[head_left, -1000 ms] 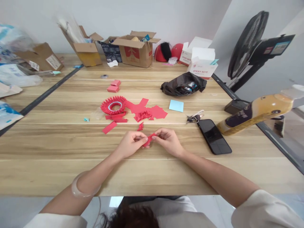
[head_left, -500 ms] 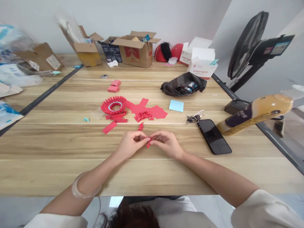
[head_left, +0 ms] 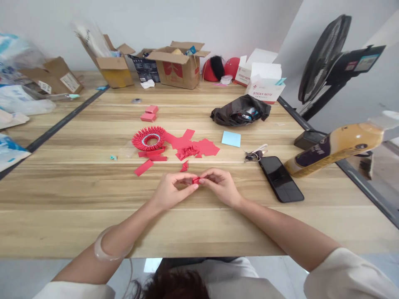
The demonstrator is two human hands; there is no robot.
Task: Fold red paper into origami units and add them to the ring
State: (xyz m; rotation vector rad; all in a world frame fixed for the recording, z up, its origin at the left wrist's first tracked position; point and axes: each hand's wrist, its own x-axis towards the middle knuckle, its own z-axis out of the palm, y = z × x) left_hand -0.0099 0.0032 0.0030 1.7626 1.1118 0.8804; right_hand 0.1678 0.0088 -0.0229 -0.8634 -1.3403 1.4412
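Note:
Both hands meet over the near middle of the wooden table. Between their fingertips is a small folded red paper piece. My left hand holds its left side, and my right hand pinches its right side. Just beyond the fingers lies a small folded red piece. Farther back are a pile of folded and flat red papers, some red strips and a spiky red paper ring with a pale blue inner edge.
A phone, keys and a yellow bottle lie to the right. Blue sticky notes and a black bag sit beyond. Cardboard boxes line the back; a fan stands at the right.
The red piece between the fingertips has turned from slanting downward to lying more level. My left thumb has moved slightly down, off its near side, and my right fingers have shifted a little.

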